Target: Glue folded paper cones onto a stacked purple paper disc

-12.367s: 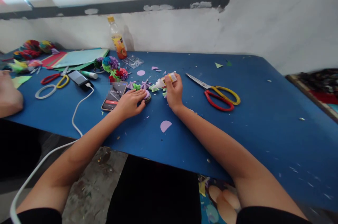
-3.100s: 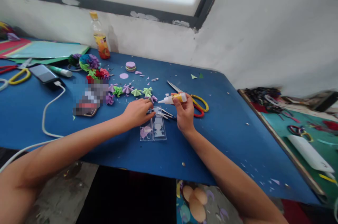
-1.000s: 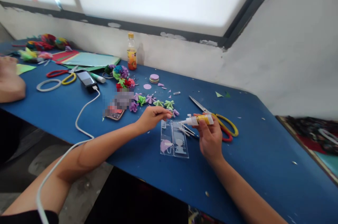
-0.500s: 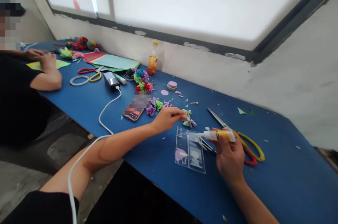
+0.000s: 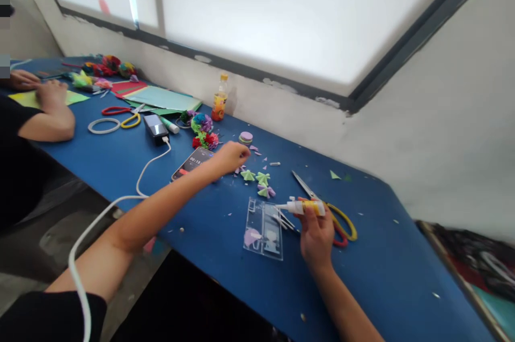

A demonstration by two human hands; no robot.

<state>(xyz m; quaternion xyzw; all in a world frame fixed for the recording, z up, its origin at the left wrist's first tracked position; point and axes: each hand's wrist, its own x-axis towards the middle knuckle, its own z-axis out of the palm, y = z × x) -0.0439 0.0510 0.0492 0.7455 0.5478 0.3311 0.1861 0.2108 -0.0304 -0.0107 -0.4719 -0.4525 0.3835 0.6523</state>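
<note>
My right hand holds a small white glue bottle with a yellow label, nozzle pointing left over a clear plastic case that holds a purple paper piece. My left hand reaches out to the far left, fingers loosely curled, hovering just above small folded paper flowers in green and purple, beside a phone. Whether it pinches anything I cannot tell. A stack of purple paper circles lies just beyond it.
Red and yellow scissors lie right of the glue. A juice bottle stands by the wall. A power bank with white cable, a second pair of scissors and paper sheets lie at left. Another person's arms rest at far left.
My left hand has moved away from the plastic case, out toward the phone and paper flowers. My right hand keeps the glue bottle in place. The view has swung left.
</note>
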